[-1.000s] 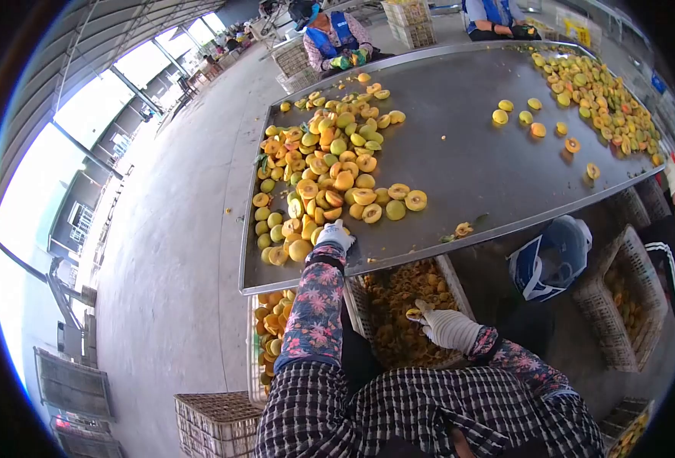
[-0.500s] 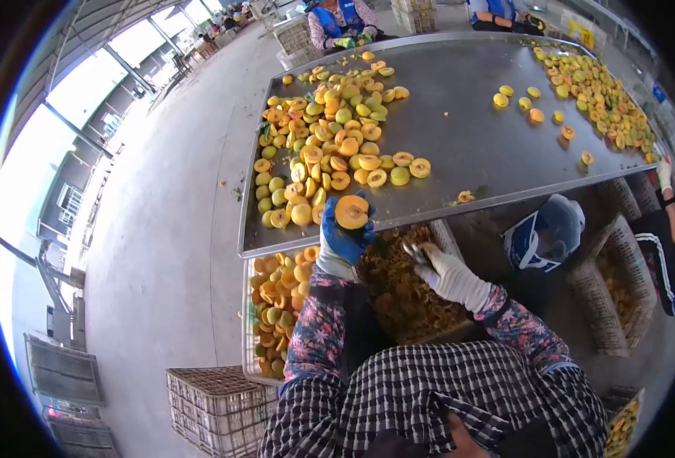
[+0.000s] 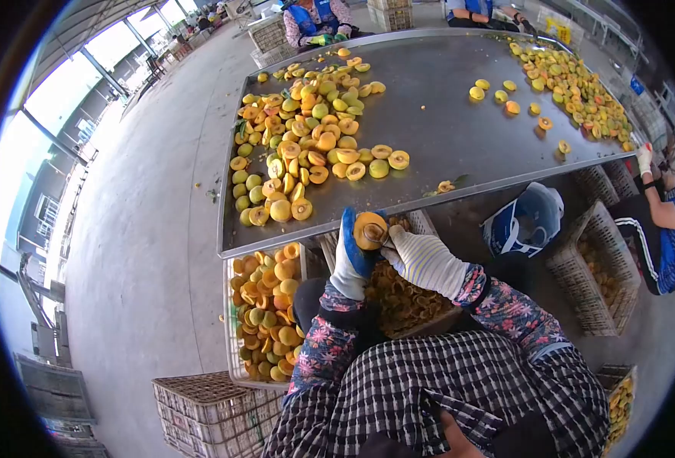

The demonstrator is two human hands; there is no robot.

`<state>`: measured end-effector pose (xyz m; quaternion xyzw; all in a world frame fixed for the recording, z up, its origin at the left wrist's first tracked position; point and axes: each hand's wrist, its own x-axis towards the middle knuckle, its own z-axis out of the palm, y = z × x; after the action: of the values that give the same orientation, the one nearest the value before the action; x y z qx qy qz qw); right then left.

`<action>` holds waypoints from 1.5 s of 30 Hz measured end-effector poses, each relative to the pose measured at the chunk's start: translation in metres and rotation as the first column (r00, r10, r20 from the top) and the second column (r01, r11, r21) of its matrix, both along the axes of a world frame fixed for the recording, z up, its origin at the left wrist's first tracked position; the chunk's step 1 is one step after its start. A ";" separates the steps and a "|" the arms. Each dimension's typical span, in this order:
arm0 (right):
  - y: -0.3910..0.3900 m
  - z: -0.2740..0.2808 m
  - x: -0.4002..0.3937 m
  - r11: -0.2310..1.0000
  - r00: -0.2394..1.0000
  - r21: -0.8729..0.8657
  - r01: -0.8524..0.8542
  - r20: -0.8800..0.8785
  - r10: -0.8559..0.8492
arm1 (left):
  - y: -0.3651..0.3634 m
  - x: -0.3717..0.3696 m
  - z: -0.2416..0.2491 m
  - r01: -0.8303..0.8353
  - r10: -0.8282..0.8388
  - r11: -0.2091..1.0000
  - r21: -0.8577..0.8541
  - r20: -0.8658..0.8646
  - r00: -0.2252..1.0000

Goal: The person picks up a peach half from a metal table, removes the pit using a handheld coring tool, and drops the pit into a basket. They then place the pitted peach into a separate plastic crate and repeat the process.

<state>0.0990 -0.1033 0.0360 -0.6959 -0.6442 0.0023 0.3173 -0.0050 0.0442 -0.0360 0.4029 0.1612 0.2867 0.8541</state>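
In front of the table's near edge, my left hand, in a blue-coated glove, is closed round a halved yellow stone fruit, which looks like a peach or apricot. My right hand, in a white striped glove, is pinched at the fruit's right side. A small, thin metal tool shows at its fingertips against the cut face; most of it is hidden. Below both hands stands a crate of brownish fruit scraps. To its left, a white crate holds many fruit halves.
The metal table carries a pile of halved fruit at left and another heap at far right. A blue-and-white bucket and a crate stand right. Co-workers sit at the far side and right. Stacked crates stand lower left.
My right hand has moved up and left from above the scrap crate to the fruit. My left hand has brought the fruit slightly right and down. The camera view has shifted.
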 end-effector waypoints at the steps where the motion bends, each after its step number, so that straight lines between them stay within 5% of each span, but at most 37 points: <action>1: -0.002 0.004 0.000 0.999 1.000 -0.042 -0.004 -0.008 0.004 | -0.003 -0.001 0.000 -0.036 0.042 0.988 0.152 -0.038 0.998; 3: -0.006 0.005 0.001 0.989 1.000 -0.147 -0.015 -0.013 0.013 | -0.007 -0.008 0.002 -0.018 0.098 0.855 0.519 -0.126 0.987; 5: -0.009 0.003 0.007 0.963 0.999 -0.268 -0.032 0.000 0.034 | -0.008 -0.016 0.011 0.049 0.115 0.708 0.704 -0.183 0.976; 7: -0.016 0.003 0.008 0.950 0.998 -0.308 -0.055 -0.010 0.055 | -0.007 -0.022 0.011 0.137 0.044 0.745 0.653 -0.254 0.966; 9: -0.018 -0.004 0.008 0.965 0.993 -0.243 -0.097 -0.083 0.079 | 0.003 -0.020 0.008 0.217 -0.089 0.881 0.421 -0.304 0.949; 12: -0.013 -0.023 0.006 0.993 0.960 -0.008 -0.114 -0.259 0.108 | -0.007 -0.011 0.022 -0.005 0.044 0.767 0.642 -0.045 0.998; 17: -0.008 -0.022 -0.006 0.995 0.913 0.059 -0.080 -0.395 0.097 | -0.030 0.003 0.034 -0.291 0.371 0.750 0.593 -0.014 0.928; 21: -0.014 -0.026 0.002 0.967 0.957 -0.232 -0.105 -0.288 0.035 | -0.014 -0.006 0.022 -0.033 0.078 0.950 0.310 -0.135 0.988; 24: -0.017 -0.025 0.007 0.976 0.900 -0.111 -0.188 -0.416 0.126 | -0.011 -0.002 0.027 0.050 0.005 0.960 0.276 -0.194 0.981; 27: -0.011 -0.036 0.008 0.956 0.748 0.119 -0.269 -0.600 0.285 | -0.014 0.005 0.020 -0.126 0.152 0.943 0.307 -0.062 0.986; 28: -0.011 -0.033 0.006 0.952 0.728 0.150 -0.267 -0.616 0.301 | -0.022 0.009 0.022 -0.218 0.220 0.959 0.180 0.011 0.976; 30: -0.014 -0.023 -0.001 0.978 0.806 0.074 -0.194 -0.556 0.202 | -0.018 0.006 0.021 -0.253 0.287 0.857 0.449 -0.007 0.958; 32: -0.014 -0.033 0.007 0.941 0.805 0.124 -0.315 -0.490 0.334 | -0.017 0.000 0.023 -0.102 0.101 0.967 0.233 0.016 0.995; 34: -0.018 -0.027 0.015 0.892 0.839 -0.168 -0.420 -0.446 0.311 | 0.023 0.004 -0.060 0.005 0.041 0.941 0.339 -0.129 0.991; 35: -0.020 -0.024 0.019 0.834 0.856 -0.309 -0.458 -0.408 0.319 | 0.017 0.003 -0.044 0.047 0.000 0.938 0.344 -0.136 0.991; 37: -0.016 -0.042 0.012 0.901 0.814 -0.199 -0.386 -0.532 0.232 | 0.004 0.002 -0.008 0.130 -0.081 0.926 0.354 -0.151 0.985; 39: -0.015 -0.050 -0.001 0.934 0.505 0.053 -0.353 -0.830 0.238 | -0.002 0.005 0.002 0.198 -0.188 0.970 0.141 -0.081 0.979; 41: -0.027 -0.005 -0.008 0.843 0.077 -0.215 -0.492 -0.976 -0.204 | -0.017 0.007 0.024 0.098 -0.101 0.993 -0.060 -0.054 0.993; 45: -0.029 -0.008 -0.008 0.851 -0.271 -0.045 -0.524 -0.938 -0.216 | -0.027 0.006 0.053 0.110 -0.129 0.948 -0.300 -0.045 0.991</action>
<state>0.0912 -0.1320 0.0277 -0.3709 -0.2049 0.7432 0.5179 0.0013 0.0175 0.0168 0.2881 0.2050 0.1940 0.9151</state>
